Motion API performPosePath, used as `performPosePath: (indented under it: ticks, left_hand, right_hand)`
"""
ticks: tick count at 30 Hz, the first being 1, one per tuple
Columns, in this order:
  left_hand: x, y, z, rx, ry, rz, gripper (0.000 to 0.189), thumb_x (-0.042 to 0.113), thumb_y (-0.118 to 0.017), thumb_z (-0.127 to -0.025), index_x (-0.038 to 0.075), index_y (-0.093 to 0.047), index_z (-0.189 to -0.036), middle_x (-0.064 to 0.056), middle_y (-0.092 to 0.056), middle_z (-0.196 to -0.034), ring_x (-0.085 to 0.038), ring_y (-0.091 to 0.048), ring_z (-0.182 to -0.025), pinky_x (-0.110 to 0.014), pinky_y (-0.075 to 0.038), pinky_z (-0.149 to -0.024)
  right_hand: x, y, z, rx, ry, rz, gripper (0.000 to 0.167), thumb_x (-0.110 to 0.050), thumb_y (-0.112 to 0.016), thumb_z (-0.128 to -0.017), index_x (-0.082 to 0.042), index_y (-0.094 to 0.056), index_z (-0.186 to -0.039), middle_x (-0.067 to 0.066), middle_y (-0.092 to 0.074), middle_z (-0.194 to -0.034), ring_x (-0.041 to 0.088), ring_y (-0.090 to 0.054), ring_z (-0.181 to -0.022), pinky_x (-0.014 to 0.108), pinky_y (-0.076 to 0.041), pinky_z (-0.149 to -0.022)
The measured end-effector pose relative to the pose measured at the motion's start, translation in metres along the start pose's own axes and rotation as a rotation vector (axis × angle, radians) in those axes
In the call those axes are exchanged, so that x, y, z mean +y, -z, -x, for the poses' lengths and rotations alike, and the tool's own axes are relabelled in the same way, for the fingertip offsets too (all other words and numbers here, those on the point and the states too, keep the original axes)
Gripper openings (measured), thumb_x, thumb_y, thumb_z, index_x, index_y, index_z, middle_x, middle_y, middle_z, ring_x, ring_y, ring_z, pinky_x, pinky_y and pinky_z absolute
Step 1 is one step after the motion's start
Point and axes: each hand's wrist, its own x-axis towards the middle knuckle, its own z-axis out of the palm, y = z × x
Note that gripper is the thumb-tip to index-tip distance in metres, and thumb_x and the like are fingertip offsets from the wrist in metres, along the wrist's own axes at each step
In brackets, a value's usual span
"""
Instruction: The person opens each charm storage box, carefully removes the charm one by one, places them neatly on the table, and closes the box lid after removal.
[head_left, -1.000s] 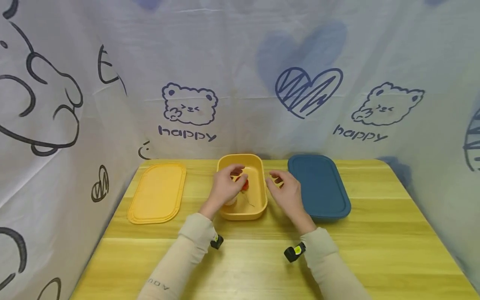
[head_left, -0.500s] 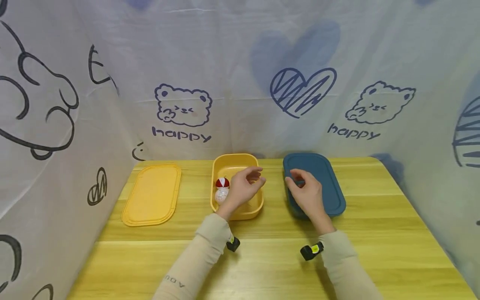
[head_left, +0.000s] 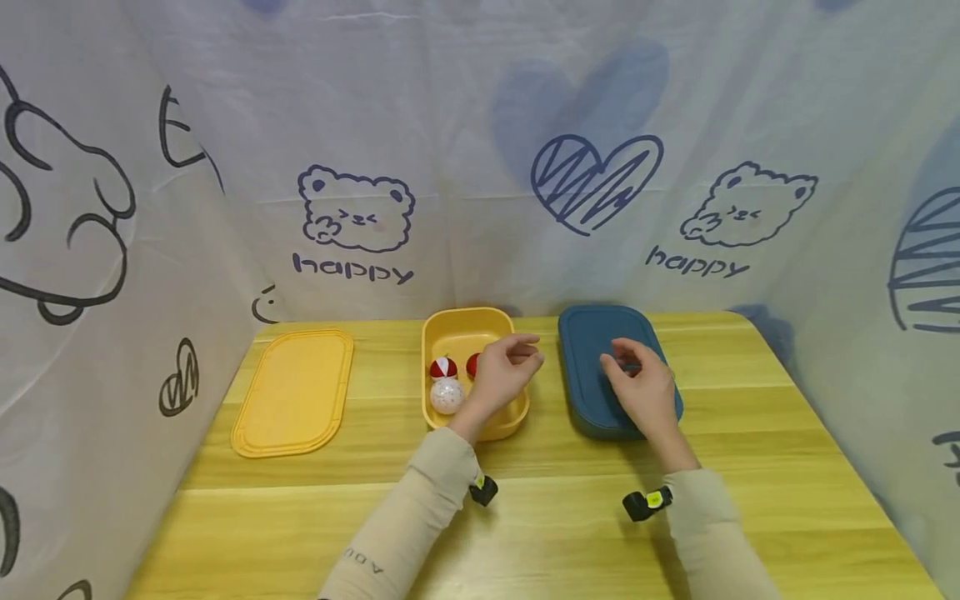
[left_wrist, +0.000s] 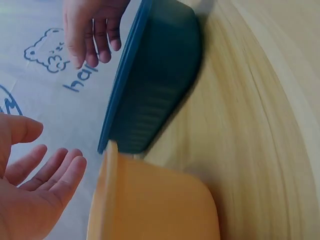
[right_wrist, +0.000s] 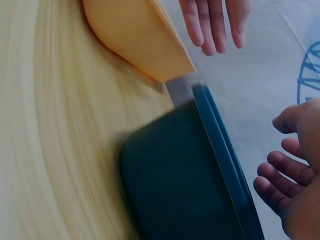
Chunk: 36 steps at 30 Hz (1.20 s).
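My left hand (head_left: 501, 377) hovers over the right side of the yellow box (head_left: 429, 333), its fingers loosely bent and holding nothing. Inside that box are a speckled white ball (head_left: 447, 397), a red and white ball (head_left: 443, 368) and a red thing (head_left: 472, 365) partly hidden behind my hand. My right hand (head_left: 647, 387) is above the lidded blue box (head_left: 596, 350), fingers apart and relaxed with nothing in them. In the right wrist view, the right hand (right_wrist: 295, 170) is clear of the blue lid's rim (right_wrist: 225, 150).
A flat yellow lid (head_left: 296, 392) lies on the wooden table (head_left: 540, 517) at the left. Behind the table hangs a white cloth (head_left: 465, 167) with bear and heart drawings, which also runs along both sides.
Both hands have moved right, the left across the yellow box and the right from the gap between the boxes to over the blue one. The balls have come into view.
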Motion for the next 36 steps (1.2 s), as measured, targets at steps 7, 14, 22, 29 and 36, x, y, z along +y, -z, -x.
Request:
performPosePath:
  ticks: [7,14,22,29,36]
  left_hand:
    - [0.004,-0.021,-0.007,-0.017,0.037,0.029,0.033,0.006,-0.068,-0.098,0.000,-0.074,-0.129,-0.022,-0.078,-0.113,-0.034,-0.075,-0.104,-0.025,-0.060,-0.082]
    - [0.004,-0.036,-0.009,-0.029,0.134,0.144,0.039,0.000,-0.068,-0.096,-0.010,-0.068,-0.134,-0.028,-0.076,-0.114,-0.042,-0.075,-0.100,-0.046,-0.065,-0.085]
    - [0.001,-0.047,-0.013,-0.013,0.200,0.128,0.037,0.001,-0.068,-0.097,-0.008,-0.069,-0.133,-0.023,-0.077,-0.112,-0.021,-0.073,-0.072,-0.045,-0.064,-0.083]
    - [-0.004,-0.051,-0.015,-0.005,0.202,0.114,0.037,-0.002,-0.068,-0.095,-0.010,-0.069,-0.131,-0.023,-0.076,-0.111,-0.047,-0.075,-0.096,-0.033,-0.065,-0.076]
    - [-0.006,-0.052,-0.018,-0.026,0.227,0.113,0.039,-0.003,-0.070,-0.095,-0.010,-0.067,-0.134,-0.019,-0.076,-0.105,-0.038,-0.078,-0.089,-0.033,-0.065,-0.075]
  right_hand:
    - [0.018,0.018,-0.002,0.058,-0.026,0.012,0.036,-0.022,-0.073,-0.101,0.000,-0.072,-0.129,0.021,-0.074,-0.120,0.035,-0.070,-0.107,0.000,-0.038,-0.077]
    - [0.034,0.033,-0.003,0.105,-0.067,0.052,0.032,-0.021,-0.073,-0.100,0.000,-0.075,-0.125,0.021,-0.076,-0.117,0.032,-0.070,-0.103,0.000,-0.038,-0.076]
    - [0.048,0.048,-0.004,0.111,-0.112,0.074,0.033,-0.021,-0.069,-0.102,0.001,-0.074,-0.126,0.023,-0.075,-0.118,0.032,-0.068,-0.103,0.003,-0.039,-0.073]
    - [0.061,0.051,-0.005,0.059,-0.194,0.097,0.036,-0.024,-0.068,-0.104,0.000,-0.073,-0.130,0.023,-0.075,-0.121,-0.004,-0.058,-0.086,0.001,-0.040,-0.069]
    - [0.069,0.051,-0.006,0.011,-0.246,0.096,0.041,-0.032,-0.066,-0.105,-0.002,-0.073,-0.131,0.024,-0.075,-0.122,0.000,-0.061,-0.088,0.006,-0.045,-0.067]
